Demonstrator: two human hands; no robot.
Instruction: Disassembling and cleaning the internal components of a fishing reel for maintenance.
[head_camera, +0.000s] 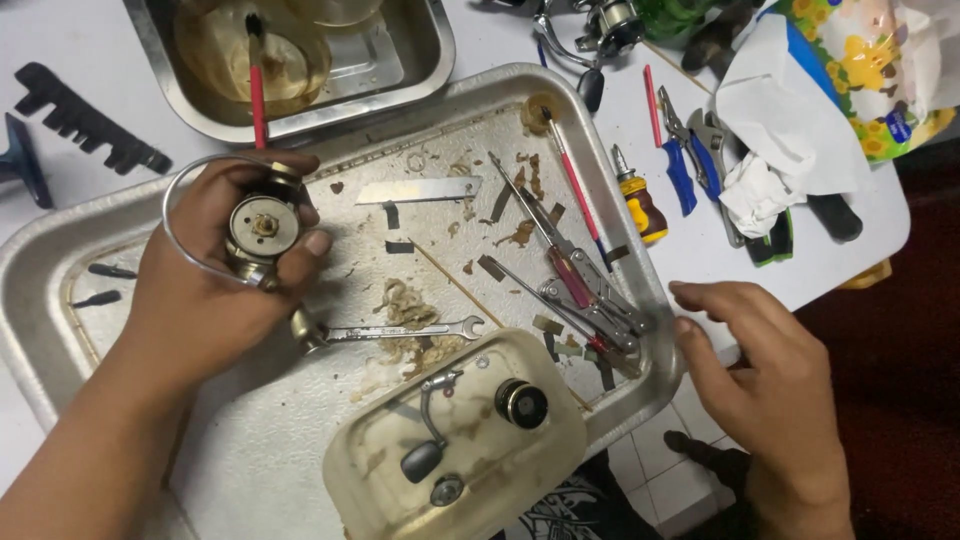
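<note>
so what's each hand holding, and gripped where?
Left hand holds a fishing reel rotor by its round body, wire bail looping free. Right hand holds nothing, hovering beside the metal tray.

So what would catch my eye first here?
Probably the left hand gripping a round metal reel part with a wire loop, over a greasy metal tray. Tweezers and pliers lie at the tray's right side, near the open right hand.
</note>
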